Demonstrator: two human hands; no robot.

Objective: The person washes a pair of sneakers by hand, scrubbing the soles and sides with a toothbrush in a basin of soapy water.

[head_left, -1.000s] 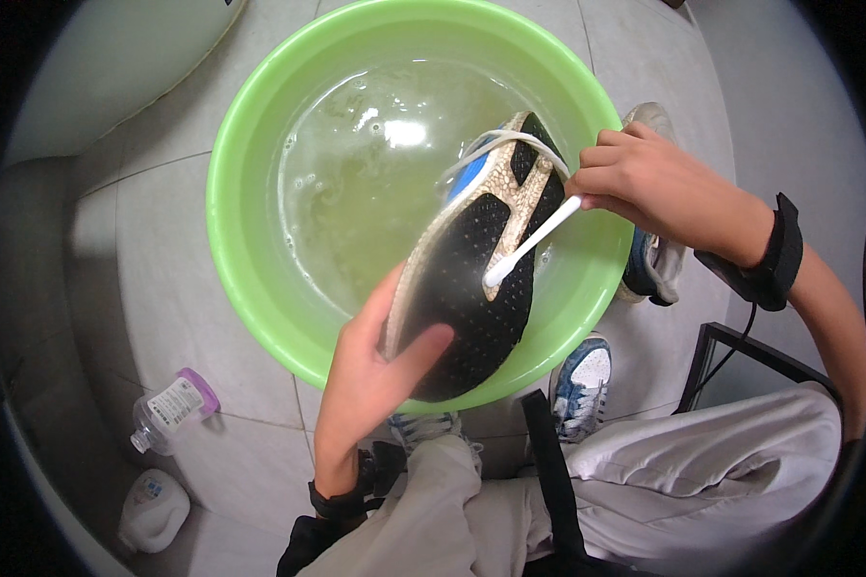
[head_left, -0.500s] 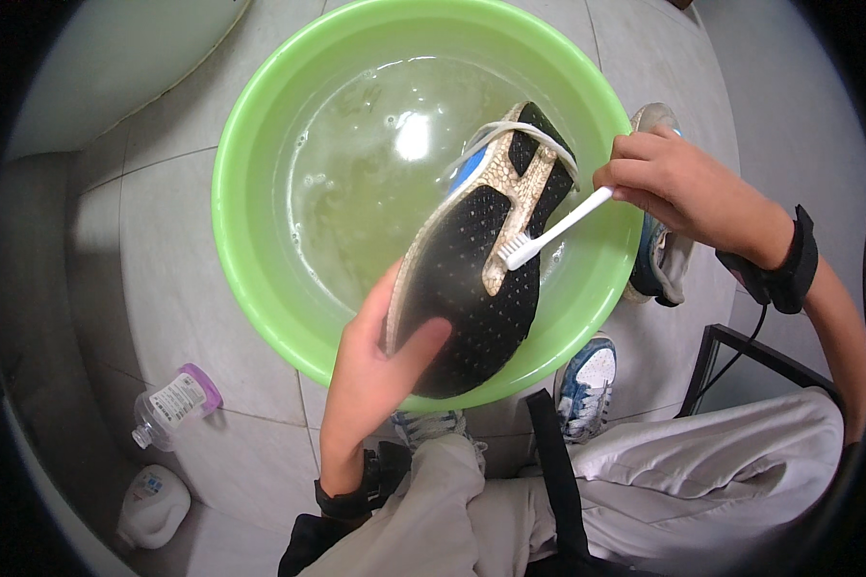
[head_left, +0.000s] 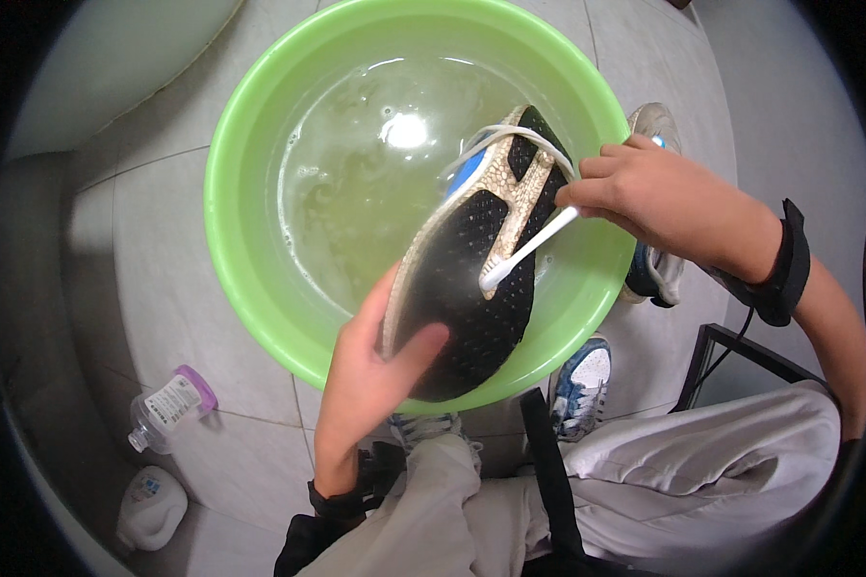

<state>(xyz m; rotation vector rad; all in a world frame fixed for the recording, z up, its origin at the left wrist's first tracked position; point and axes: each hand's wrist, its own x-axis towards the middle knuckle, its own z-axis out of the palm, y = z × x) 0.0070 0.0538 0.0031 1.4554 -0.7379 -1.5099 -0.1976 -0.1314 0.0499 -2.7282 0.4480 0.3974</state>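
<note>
My left hand (head_left: 385,351) grips the heel or toe end of a sneaker (head_left: 457,288), thumb on its black and cream sole, which faces up. The sneaker tilts over a green basin (head_left: 250,288) of cloudy water. Its white lace hangs across the far end, where a bit of blue upper shows. My right hand (head_left: 659,202) is closed round the handle of a white toothbrush (head_left: 539,248). The brush head presses on the cream strip in the middle of the sole. Under the brush head the bristles are mostly hidden.
Another sneaker (head_left: 656,264) stands on the tiles right of the basin. At the left lie a clear bottle with a purple base (head_left: 173,406) and a white jug (head_left: 152,508). A black-framed panel (head_left: 741,361) is beside my right leg. My shoe (head_left: 582,385) rests near the basin.
My right hand and the toothbrush have moved left and a little toward me, so the brush head sits lower on the cream strip. My left hand still holds the sneaker in nearly the same place.
</note>
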